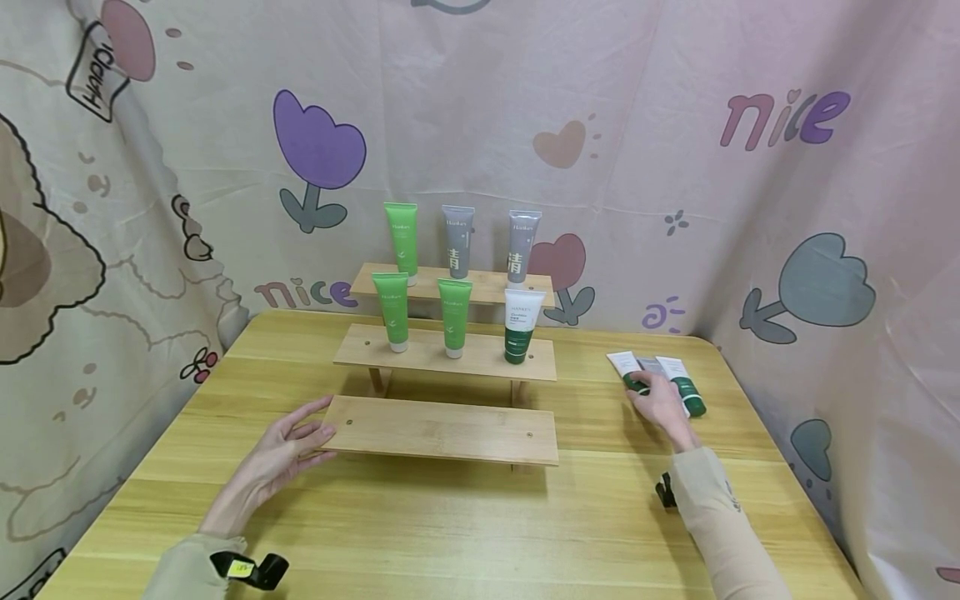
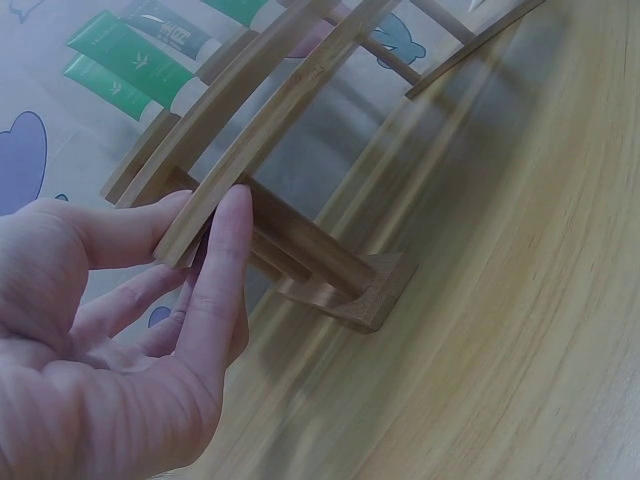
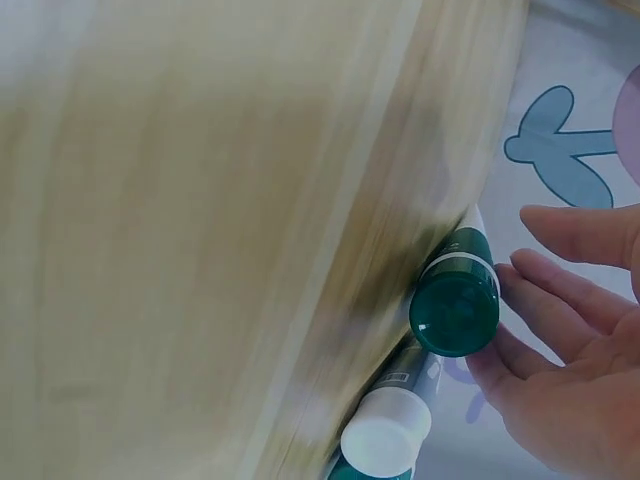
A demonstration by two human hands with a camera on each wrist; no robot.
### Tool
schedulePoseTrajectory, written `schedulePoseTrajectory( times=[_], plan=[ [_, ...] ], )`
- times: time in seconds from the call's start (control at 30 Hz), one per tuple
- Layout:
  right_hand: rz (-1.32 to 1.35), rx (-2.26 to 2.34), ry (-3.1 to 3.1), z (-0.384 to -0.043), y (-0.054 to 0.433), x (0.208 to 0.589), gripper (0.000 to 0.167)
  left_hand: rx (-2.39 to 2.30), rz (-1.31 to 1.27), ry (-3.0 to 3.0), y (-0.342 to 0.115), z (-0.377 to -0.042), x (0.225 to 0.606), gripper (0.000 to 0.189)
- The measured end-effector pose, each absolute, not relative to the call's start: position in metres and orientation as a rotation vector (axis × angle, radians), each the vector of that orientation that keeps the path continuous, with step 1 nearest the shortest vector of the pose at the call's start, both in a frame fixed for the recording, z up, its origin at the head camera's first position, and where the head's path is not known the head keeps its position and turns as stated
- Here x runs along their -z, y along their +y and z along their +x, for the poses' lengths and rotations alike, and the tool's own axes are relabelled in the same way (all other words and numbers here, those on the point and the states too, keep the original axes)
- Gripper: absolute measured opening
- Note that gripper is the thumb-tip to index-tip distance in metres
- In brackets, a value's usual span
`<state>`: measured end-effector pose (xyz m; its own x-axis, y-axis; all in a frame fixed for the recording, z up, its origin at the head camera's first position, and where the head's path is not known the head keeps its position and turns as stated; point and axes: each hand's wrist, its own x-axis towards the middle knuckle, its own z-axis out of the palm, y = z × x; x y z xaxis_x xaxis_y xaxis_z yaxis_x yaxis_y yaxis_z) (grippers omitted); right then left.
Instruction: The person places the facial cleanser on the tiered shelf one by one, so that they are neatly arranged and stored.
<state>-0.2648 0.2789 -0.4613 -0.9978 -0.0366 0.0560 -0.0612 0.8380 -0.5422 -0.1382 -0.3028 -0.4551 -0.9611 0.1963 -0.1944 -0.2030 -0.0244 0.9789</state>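
Note:
My left hand (image 1: 273,458) pinches the left end of the lowest step of a three-tier wooden display stand (image 1: 442,429); in the left wrist view the thumb lies on one face of the board and a finger on the other. Over at the right, my right hand (image 1: 662,407) is at several squeeze tubes lying on the table. These include a white-and-green tube (image 1: 622,363), a grey tube (image 1: 649,365) and another white-and-green tube (image 1: 686,387). In the right wrist view the fingers are beside a green-capped tube (image 3: 456,305), with the thumb held apart from it.
On the stand's top tier are a green tube (image 1: 402,237) and two grey tubes (image 1: 457,242). The middle tier bears two green tubes (image 1: 392,310) and a white-and-green tube (image 1: 519,329), all upright. Patterned cloth (image 1: 465,108) hangs behind the wooden table (image 1: 360,533).

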Motion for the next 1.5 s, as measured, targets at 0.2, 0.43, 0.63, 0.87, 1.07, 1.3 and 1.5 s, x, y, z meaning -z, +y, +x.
schedulePoseTrajectory(
  times=[0.2, 0.43, 0.63, 0.87, 1.07, 1.3, 1.5],
  plan=[
    [0.073, -0.879, -2.929, -0.2643, 0.2805, 0.4624, 0.037, -2.075, -0.013, 1.971, -0.3032, -0.1384, 0.4548, 0.072],
    [0.065, -0.879, -2.824, -0.2631, 0.2806, 0.4638, 0.026, -2.082, -0.014, 1.967, -0.3035, -0.1381, 0.4545, 0.071],
    [0.077, -0.867, -2.751, -0.2617, 0.2807, 0.4642, 0.015, -2.079, -0.012, 1.964, -0.3034, -0.1381, 0.4545, 0.072],
    [0.049, -0.887, -2.734, -0.2616, 0.2806, 0.4647, 0.009, -2.072, -0.021, 1.984, -0.3029, -0.1375, 0.4540, 0.072],
    [0.015, -0.938, -2.769, -0.2625, 0.2796, 0.4658, 0.013, -2.072, -0.030, 1.979, -0.3022, -0.1372, 0.4534, 0.072],
    [-0.011, -0.989, -2.852, -0.2628, 0.2809, 0.4661, 0.031, -2.068, -0.033, 1.979, -0.3017, -0.1373, 0.4532, 0.072],
    [-0.013, -1.026, -2.929, -0.2626, 0.2825, 0.4652, 0.041, -2.073, -0.021, 1.974, -0.3020, -0.1375, 0.4529, 0.072]
  ],
)
